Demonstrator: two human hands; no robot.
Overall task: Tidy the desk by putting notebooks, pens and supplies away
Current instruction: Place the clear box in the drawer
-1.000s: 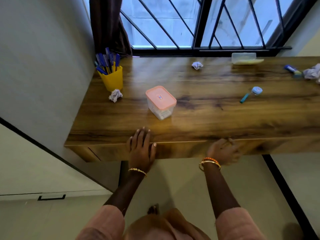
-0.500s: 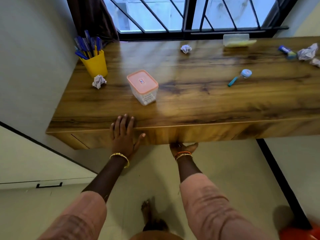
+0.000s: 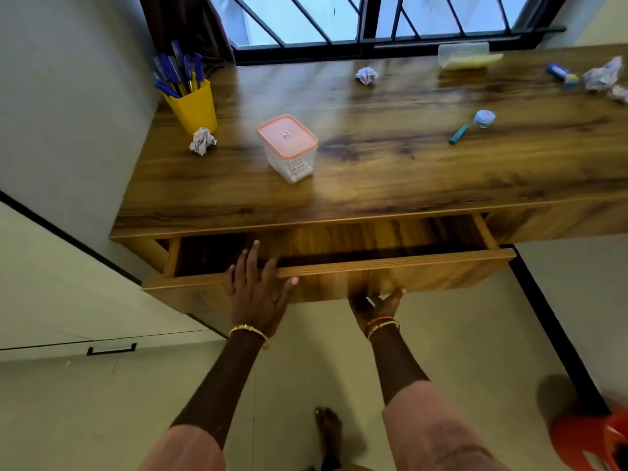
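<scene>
Two hands on drawer point(image 3: 390, 277) | left hand point(image 3: 256, 290) flat, fingers spread over front edge; right hand point(image 3: 375, 305) hooked under front (curl unclear) | drawer open; next: loose pen point(image 3: 459, 133) goes in

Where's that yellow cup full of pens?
The yellow cup stands at the desk's far left corner in the head view, near the curtain, with a crumpled paper just in front.

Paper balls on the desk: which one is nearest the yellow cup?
The paper ball just in front of the yellow cup, at the desk's left end. Another lies mid-desk by the window; the rest sit far right.
</scene>
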